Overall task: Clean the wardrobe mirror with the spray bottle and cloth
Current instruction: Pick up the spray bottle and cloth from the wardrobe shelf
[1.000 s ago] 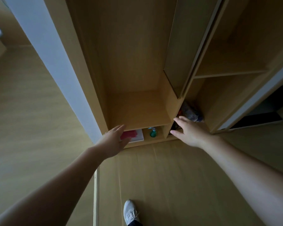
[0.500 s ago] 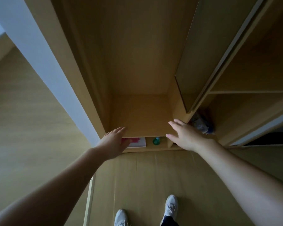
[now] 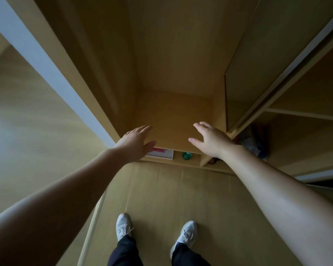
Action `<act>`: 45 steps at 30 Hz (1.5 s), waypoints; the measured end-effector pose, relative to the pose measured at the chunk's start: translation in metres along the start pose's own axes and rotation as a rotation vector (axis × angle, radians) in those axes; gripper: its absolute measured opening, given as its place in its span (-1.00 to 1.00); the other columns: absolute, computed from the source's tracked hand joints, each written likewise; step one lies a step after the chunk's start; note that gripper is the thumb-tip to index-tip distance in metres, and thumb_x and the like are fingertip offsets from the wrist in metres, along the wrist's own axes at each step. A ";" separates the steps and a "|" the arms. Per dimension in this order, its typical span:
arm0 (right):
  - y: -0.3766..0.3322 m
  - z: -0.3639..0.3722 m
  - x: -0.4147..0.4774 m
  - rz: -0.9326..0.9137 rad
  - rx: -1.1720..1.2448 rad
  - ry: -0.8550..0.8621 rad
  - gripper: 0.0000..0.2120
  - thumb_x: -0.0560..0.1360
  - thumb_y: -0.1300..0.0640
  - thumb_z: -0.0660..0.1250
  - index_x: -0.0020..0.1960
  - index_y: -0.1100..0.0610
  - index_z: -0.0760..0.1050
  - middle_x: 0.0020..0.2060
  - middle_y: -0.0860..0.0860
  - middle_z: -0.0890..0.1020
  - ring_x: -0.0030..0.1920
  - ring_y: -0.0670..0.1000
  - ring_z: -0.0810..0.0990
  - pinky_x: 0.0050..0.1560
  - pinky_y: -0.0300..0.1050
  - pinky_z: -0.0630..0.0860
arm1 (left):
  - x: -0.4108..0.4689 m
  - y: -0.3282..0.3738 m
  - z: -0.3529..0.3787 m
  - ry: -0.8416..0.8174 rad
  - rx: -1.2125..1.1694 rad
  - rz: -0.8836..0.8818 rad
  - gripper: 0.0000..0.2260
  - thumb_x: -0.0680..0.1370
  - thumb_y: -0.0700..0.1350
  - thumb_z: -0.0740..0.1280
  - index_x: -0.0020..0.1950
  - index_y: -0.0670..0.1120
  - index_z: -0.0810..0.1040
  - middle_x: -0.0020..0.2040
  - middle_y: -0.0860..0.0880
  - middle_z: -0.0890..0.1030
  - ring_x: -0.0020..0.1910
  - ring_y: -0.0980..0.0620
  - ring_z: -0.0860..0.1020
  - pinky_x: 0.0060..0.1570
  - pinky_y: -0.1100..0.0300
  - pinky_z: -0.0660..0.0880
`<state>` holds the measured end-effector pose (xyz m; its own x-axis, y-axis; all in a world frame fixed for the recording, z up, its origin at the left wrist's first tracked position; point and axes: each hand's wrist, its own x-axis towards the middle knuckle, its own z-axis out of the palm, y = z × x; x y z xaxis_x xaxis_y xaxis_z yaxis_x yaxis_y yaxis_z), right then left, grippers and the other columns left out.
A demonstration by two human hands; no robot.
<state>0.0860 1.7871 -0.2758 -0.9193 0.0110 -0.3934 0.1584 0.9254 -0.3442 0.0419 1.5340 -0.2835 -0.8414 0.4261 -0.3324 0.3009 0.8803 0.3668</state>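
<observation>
- two pale sneakers (image 3: 124, 226) at the bottom, dark trouser legs above them, planted on the wood floor (image 3: 161, 192) with toes toward the wardrobe (image 3: 96, 77)
- both bare forearms run in from the bottom corners and reach forward
- left hand (image 3: 136, 144): fingers straight and close together, thumb stuck out to the side, nothing in it. it sits over the front left corner of the shelf (image 3: 173, 118). can't tell if it's actually touching the wood
- right hand (image 3: 211, 140): same deal, flat palm down, fingers a bit spread, thumb out, holding nothing. it's over the front right part of the shelf, beside the side wall
- under the shelf's front edge is a low slot. there's a flat pink and white thing (image 3: 161, 152) on its left, partly behind the left thumb
- the green bottle (image 3: 186, 156) stands in that same slot, just right of the pink thing. it's lower than both hands and apart from them, and only its top shows
- past the divider on the right, a dark bundle (image 3: 252, 141) sits low in the next compartment, too blurry to call
- above that bundle, a tall door panel (image 3: 258, 70) shows almost edge on, its surface dull. can't tell if that's the mirror side
- far left, a white strip (image 3: 46, 60) runs alongside the wardrobe's outer wall
</observation>
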 end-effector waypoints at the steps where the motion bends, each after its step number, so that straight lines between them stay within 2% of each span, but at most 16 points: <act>1: 0.001 0.003 0.007 -0.009 0.001 0.007 -0.37 0.57 -0.21 0.15 0.54 -0.01 0.09 0.55 -0.01 0.10 0.49 0.08 0.22 0.37 0.07 0.35 | 0.007 -0.001 0.002 0.013 -0.001 -0.001 -0.42 0.61 0.14 0.18 0.57 -0.02 0.13 0.55 -0.05 0.22 0.51 -0.09 0.21 0.43 0.03 0.21; 6: 0.008 0.030 0.035 0.010 0.034 0.063 -0.39 0.57 -0.20 0.15 0.53 0.01 0.11 0.54 0.00 0.13 0.49 0.07 0.23 0.38 0.06 0.35 | 0.042 -0.019 0.021 0.035 0.014 0.054 -0.45 0.61 0.10 0.20 0.55 -0.05 0.17 0.53 -0.07 0.26 0.49 -0.10 0.24 0.42 0.05 0.20; 13: 0.021 0.090 0.071 0.074 0.036 0.021 -0.38 0.58 -0.20 0.14 0.54 0.01 0.09 0.55 0.00 0.12 0.49 0.08 0.21 0.39 0.03 0.33 | 0.084 -0.060 0.075 -0.042 0.024 0.137 -0.47 0.61 0.10 0.19 0.54 -0.05 0.21 0.51 -0.07 0.30 0.48 -0.12 0.26 0.41 0.02 0.21; 20: 0.041 0.183 0.106 0.066 0.016 -0.010 -0.38 0.59 -0.19 0.14 0.54 0.06 0.12 0.54 0.02 0.15 0.49 0.07 0.22 0.39 0.01 0.32 | 0.111 -0.105 0.163 -0.052 0.026 0.214 -0.52 0.61 0.07 0.22 0.49 -0.06 0.29 0.46 -0.05 0.39 0.42 -0.11 0.35 0.37 0.04 0.26; 25: 0.059 0.254 0.131 0.058 0.006 -0.042 -0.40 0.59 -0.18 0.14 0.53 0.05 0.14 0.53 0.00 0.15 0.46 0.06 0.27 0.33 -0.03 0.36 | 0.134 -0.138 0.234 -0.102 0.052 0.229 -0.46 0.61 0.14 0.15 0.55 0.00 0.17 0.52 -0.01 0.28 0.50 -0.03 0.24 0.44 0.02 0.19; 30: 0.085 0.326 0.163 0.057 -0.001 -0.068 -0.40 0.59 -0.18 0.14 0.54 0.06 0.13 0.54 0.01 0.14 0.46 0.08 0.27 0.35 0.00 0.36 | 0.163 -0.166 0.307 -0.116 0.068 0.212 -0.46 0.61 0.15 0.15 0.55 -0.03 0.19 0.53 -0.02 0.27 0.50 -0.04 0.23 0.44 0.03 0.18; 35: 0.117 0.394 0.204 0.053 -0.029 -0.053 -0.39 0.59 -0.19 0.13 0.54 0.05 0.11 0.54 0.01 0.12 0.46 0.08 0.27 0.34 0.01 0.38 | 0.201 -0.192 0.369 -0.078 0.093 0.236 -0.46 0.62 0.13 0.16 0.55 -0.04 0.19 0.53 -0.02 0.27 0.50 -0.03 0.23 0.45 0.06 0.16; 39: 0.144 0.438 0.239 0.053 -0.044 -0.009 -0.37 0.59 -0.21 0.12 0.55 0.04 0.08 0.55 0.02 0.11 0.50 0.08 0.19 0.40 0.02 0.33 | 0.238 -0.206 0.413 -0.040 0.118 0.261 -0.47 0.62 0.10 0.17 0.55 -0.04 0.17 0.52 -0.03 0.28 0.49 -0.03 0.24 0.43 0.08 0.17; 45: 0.175 0.478 0.274 0.087 -0.089 0.094 -0.39 0.59 -0.18 0.13 0.55 0.04 0.09 0.55 0.04 0.11 0.51 0.08 0.16 0.41 0.02 0.26 | 0.278 -0.212 0.456 0.031 0.129 0.300 -0.51 0.62 0.11 0.17 0.51 -0.02 0.24 0.49 -0.03 0.33 0.45 -0.05 0.29 0.38 0.07 0.23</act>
<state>0.0343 1.7713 -0.8508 -0.9339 0.1243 -0.3353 0.2104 0.9492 -0.2341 -0.0507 1.5610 -0.8495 -0.7192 0.6657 -0.1989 0.5903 0.7365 0.3305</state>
